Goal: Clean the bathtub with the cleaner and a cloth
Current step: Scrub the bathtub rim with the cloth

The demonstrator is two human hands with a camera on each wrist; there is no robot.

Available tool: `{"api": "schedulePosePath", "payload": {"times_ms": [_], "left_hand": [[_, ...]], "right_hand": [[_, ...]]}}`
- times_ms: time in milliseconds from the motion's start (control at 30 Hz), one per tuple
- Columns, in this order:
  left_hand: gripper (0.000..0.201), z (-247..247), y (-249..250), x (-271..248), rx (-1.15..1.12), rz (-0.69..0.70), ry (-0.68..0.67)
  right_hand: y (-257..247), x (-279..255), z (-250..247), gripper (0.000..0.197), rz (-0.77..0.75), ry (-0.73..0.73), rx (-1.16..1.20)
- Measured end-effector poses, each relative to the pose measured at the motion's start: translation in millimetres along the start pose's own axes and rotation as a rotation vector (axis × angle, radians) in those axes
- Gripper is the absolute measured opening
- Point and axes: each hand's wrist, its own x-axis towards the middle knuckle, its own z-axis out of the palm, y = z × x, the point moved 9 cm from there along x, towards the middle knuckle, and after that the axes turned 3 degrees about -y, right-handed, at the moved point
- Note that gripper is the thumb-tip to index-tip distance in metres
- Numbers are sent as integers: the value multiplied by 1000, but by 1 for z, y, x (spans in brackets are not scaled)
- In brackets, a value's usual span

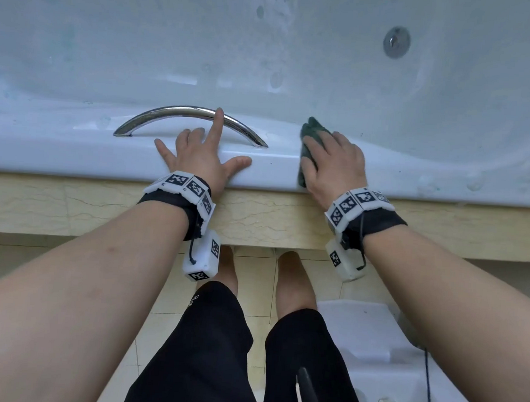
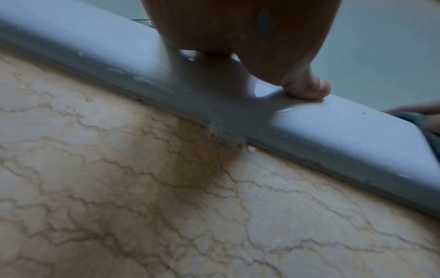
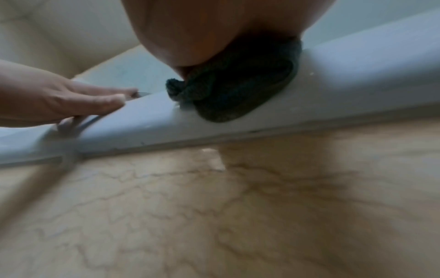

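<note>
The white bathtub's near rim (image 1: 71,150) runs across the head view, with a curved chrome grab handle (image 1: 169,112) on it. My left hand (image 1: 202,156) lies flat on the rim with its fingers spread; the forefinger crosses over the handle and the thumb (image 2: 307,88) rests on the outer edge. To its right, my right hand (image 1: 336,165) holds a dark green cloth (image 1: 312,131) bunched under the palm and presses it onto the rim (image 3: 357,75). The cloth (image 3: 238,90) bulges out below the hand (image 3: 214,28). No cleaner bottle is in view.
Foam patches (image 1: 281,18) cling to the tub's inside wall, and a round chrome fitting (image 1: 396,41) sits at the upper right. A beige marble ledge (image 1: 98,206) runs below the rim. My legs stand on the tiled floor beside a white fixture (image 1: 373,336).
</note>
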Motion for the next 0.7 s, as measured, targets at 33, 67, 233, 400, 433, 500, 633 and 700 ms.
{"api": "schedulePosePath", "payload": {"times_ms": [33, 67, 233, 400, 433, 500, 633, 700], "left_hand": [[92, 0, 0, 0, -2, -1, 3], [92, 0, 0, 0, -2, -2, 3], [92, -2, 1, 0, -8, 5, 5], [91, -3, 2, -2, -5, 16, 22], [91, -3, 1, -2, -2, 14, 23], [90, -4, 2, -3, 3, 10, 26], [88, -1, 3, -4, 1, -2, 33], [87, 1, 3, -6, -8, -11, 37]], "right_hand": [[10, -6, 2, 48, 42, -10, -15], [15, -11, 5, 51, 81, -24, -24], [-17, -15, 11, 53, 121, -26, -15], [-67, -12, 24, 55, 25, -24, -59], [-65, -12, 24, 54, 21, -18, -52], [-49, -14, 19, 50, 40, 6, -27], [14, -25, 7, 46, 183, 82, 15], [29, -30, 6, 48, 227, 97, 5]]}}
